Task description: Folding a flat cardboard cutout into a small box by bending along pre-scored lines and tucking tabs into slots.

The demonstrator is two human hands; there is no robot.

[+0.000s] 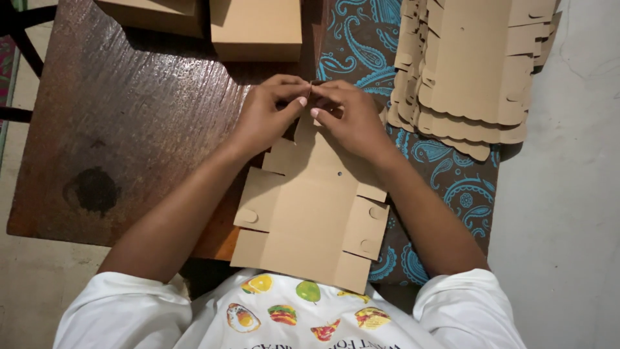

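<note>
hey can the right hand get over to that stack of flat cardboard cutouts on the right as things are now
Probably yes. The stack of flat cutouts lies uncovered just beside the right hand, with nothing between them. That hand, like the left hand, is pinching the far edge of the cardboard blank, so it must release first.

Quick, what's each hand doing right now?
Left hand: shut, pinching the far end of the flat cardboard box blank.
Right hand: shut, pinching the same end.

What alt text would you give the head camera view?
Two hands, left hand and right hand, pinch the far end of a flat cardboard box blank over a wooden table; a stack of blanks lies at right.
</note>
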